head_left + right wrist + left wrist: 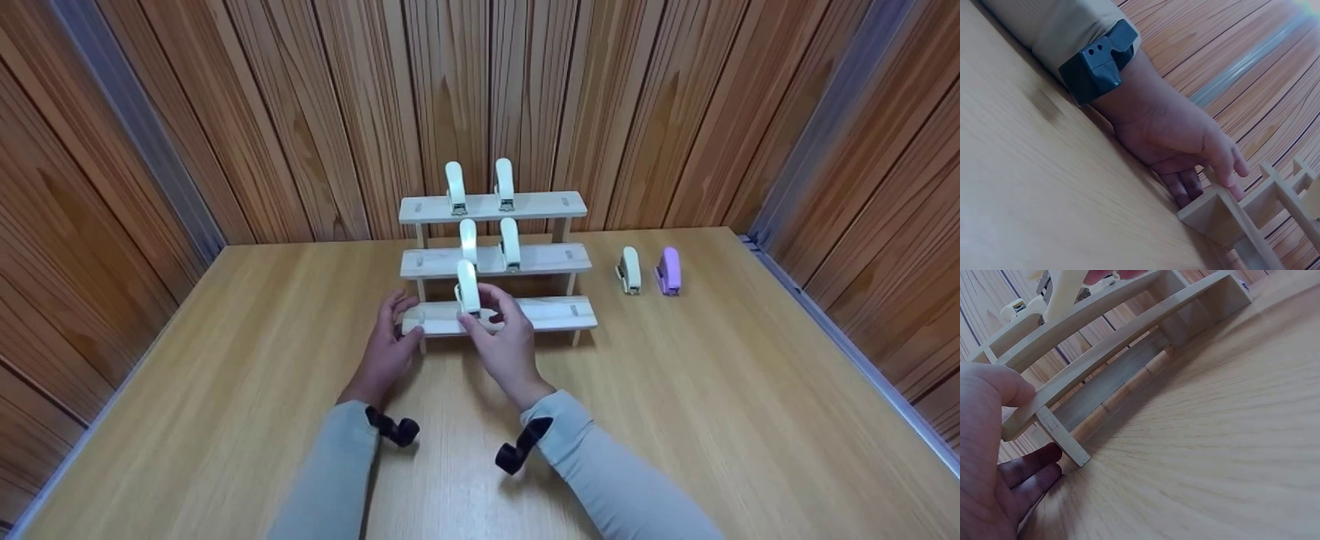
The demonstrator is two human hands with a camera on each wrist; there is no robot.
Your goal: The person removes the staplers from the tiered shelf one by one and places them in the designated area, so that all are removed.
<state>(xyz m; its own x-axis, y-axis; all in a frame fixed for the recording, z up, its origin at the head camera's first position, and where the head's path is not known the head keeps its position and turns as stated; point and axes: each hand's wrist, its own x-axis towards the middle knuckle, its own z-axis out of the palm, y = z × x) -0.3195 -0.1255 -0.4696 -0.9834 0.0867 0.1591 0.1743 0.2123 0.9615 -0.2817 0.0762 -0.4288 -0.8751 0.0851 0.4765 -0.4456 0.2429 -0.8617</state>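
A pale mini stapler [467,283] stands upright at the lowest board of a three-step wooden display stand [551,313]. My right hand [508,349] pinches its lower part between thumb and fingers. At the stand's left end, my left hand [384,354] grips the lowest board, its thumb on the front edge and its fingers round the end. The left wrist view shows this thumb [1013,389] against the board, other fingers beside the front leg [1064,437]. The right wrist view catches the left hand [1171,135] from the side; the right hand is out of that view.
Two pale staplers [505,184] stand on the top board and two more [510,244] on the middle one. Right of the stand, a pale stapler [629,270] and a purple stapler [668,271] stand on the table [712,390]. Wood-panelled walls [637,97] enclose the back and sides.
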